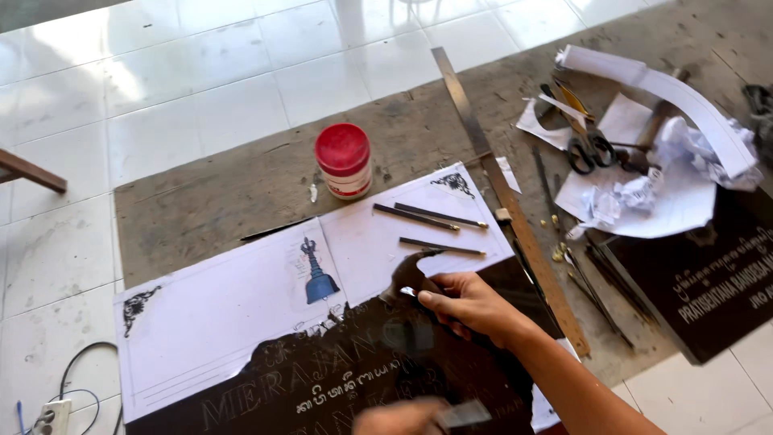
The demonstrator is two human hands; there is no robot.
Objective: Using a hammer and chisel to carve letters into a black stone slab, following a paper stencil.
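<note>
At centre right of the frame the right hand (471, 304) rests on a dark engraved stone slab (354, 379) that lies on the floor, its grip pinched together on the torn edge of the white paper sheet (225, 306) that covers the slab's upper part. A small shiny blade or scraper tip (408, 292) shows just beside the thumb; what exactly it is cannot be told. The left hand (398, 417) sits at the bottom edge of the frame, blurred, its fingers closed around a flat grey tool (465, 414).

The slab fills the lower middle of the picture, with pale carved lettering showing where the paper is gone. The remaining paper carries a blue bell-shaped drawing (317, 274) and black corner ornaments. Three thin dark pencils or rods (431, 217) lie on the paper above the right hand.

A white jar with a red lid (344, 159) stands upright on a brown mat (233, 185) above the slab. A long metal ruler (503, 185) runs diagonally from upper centre to lower right. In the upper right lie black-handled scissors (590, 149), crumpled paper scraps (636, 193) and a curved white strip (676, 93). A second dark engraved slab (700, 282) sits at the right edge. A power strip with cable (52, 415) is at the lower left, on the white tiled floor (161, 72)
</note>
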